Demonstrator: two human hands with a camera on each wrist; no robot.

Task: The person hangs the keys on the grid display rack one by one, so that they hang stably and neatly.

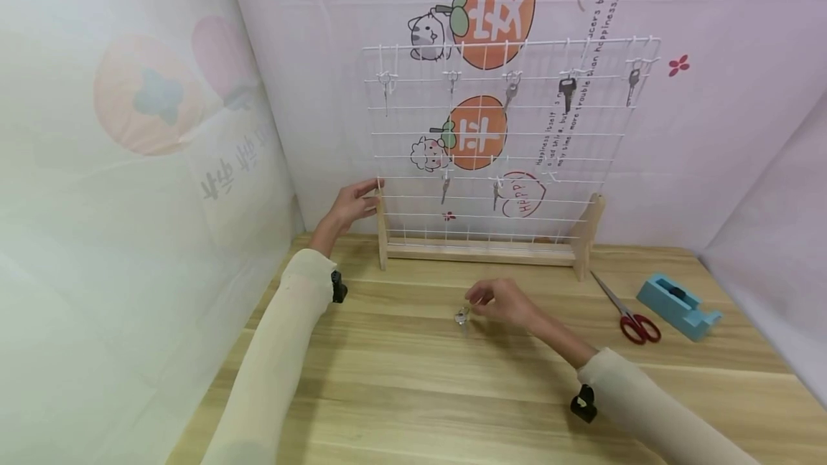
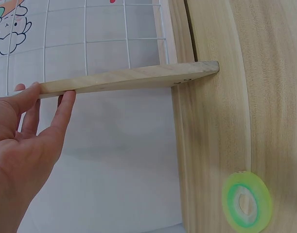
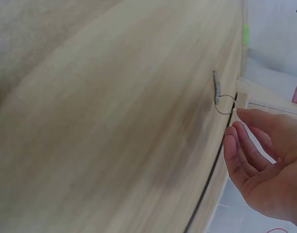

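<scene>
A white wire grid rack [image 1: 484, 235] stands in wooden supports at the back of the table. My left hand [image 1: 351, 205] grips the top of its left wooden side post [image 2: 124, 80], thumb on one face and fingers on the other. Above the tabletop, my right hand [image 1: 504, 301] pinches a thin metal key ring [image 3: 221, 112] between thumb and fingertips. A small key [image 3: 216, 90] hangs from that ring. Several keys hang on the rack's hooks, among them a dark-headed key [image 1: 568, 90] at the upper right and a smaller key [image 1: 446, 189] lower down.
Red-handled scissors [image 1: 610, 294] lie right of the rack, beside a blue tape dispenser [image 1: 675, 305]. A green-yellow tape roll [image 2: 262, 194] rests near the left post. Printed cloth walls [image 1: 323, 92] enclose the table at the back and both sides.
</scene>
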